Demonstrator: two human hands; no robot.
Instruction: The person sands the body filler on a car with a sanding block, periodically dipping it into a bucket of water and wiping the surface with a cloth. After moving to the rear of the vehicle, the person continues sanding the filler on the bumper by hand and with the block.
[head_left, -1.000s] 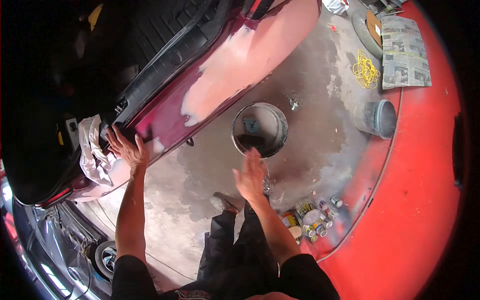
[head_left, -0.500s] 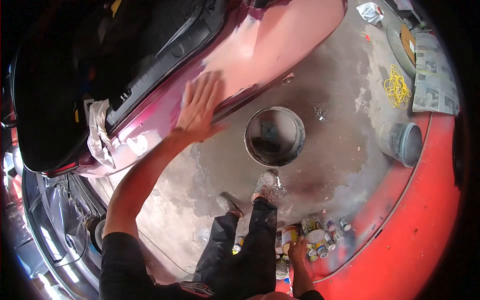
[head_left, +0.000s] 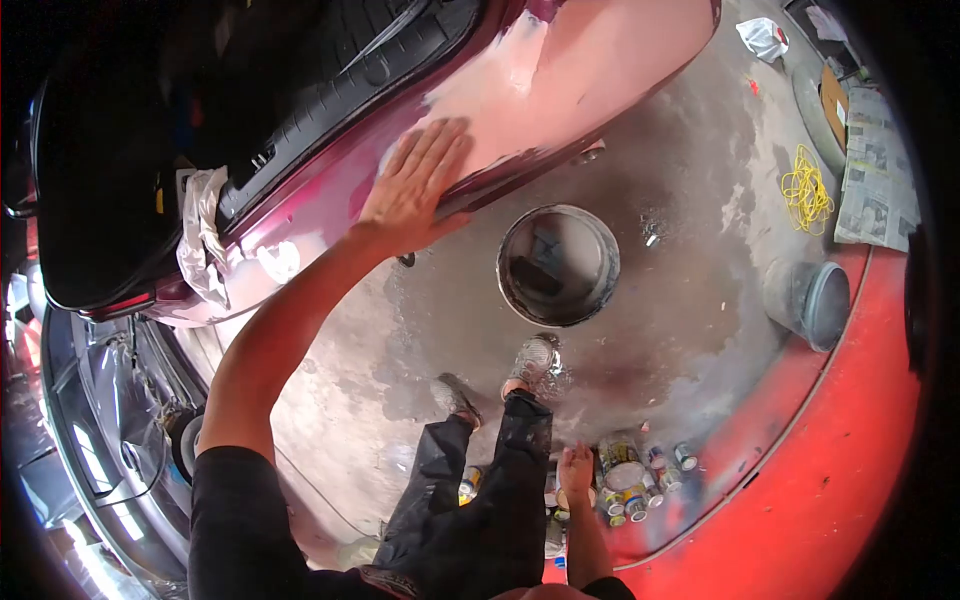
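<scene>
My left hand (head_left: 415,190) lies flat on the car's rear bumper (head_left: 555,80), fingers stretched out and the thumb apart. Under and around it the bumper has pinkish, filler-like patches, with dark purple paint beside them. Low in the view, my right hand (head_left: 576,472) hangs beside my leg with its fingers loosely curled; nothing shows in it. Several paint cans (head_left: 622,474) stand behind and beside that hand on the floor. A round bucket (head_left: 611,262) stands on the floor right of the bumper, with a dark block and a bluish piece inside.
The trunk opening (head_left: 330,110) is dark, and crumpled masking paper (head_left: 203,240) hangs at its corner. At right are a red car panel (head_left: 850,430), a grey bucket (head_left: 822,306), yellow cord (head_left: 806,190) and newspaper (head_left: 875,180). A dark damaged car (head_left: 120,400) is at left.
My left hand has slid slightly right along the bumper, still flat. My right hand has shifted up and left, now in front of a yellow-labelled can. The view has shifted a little.
</scene>
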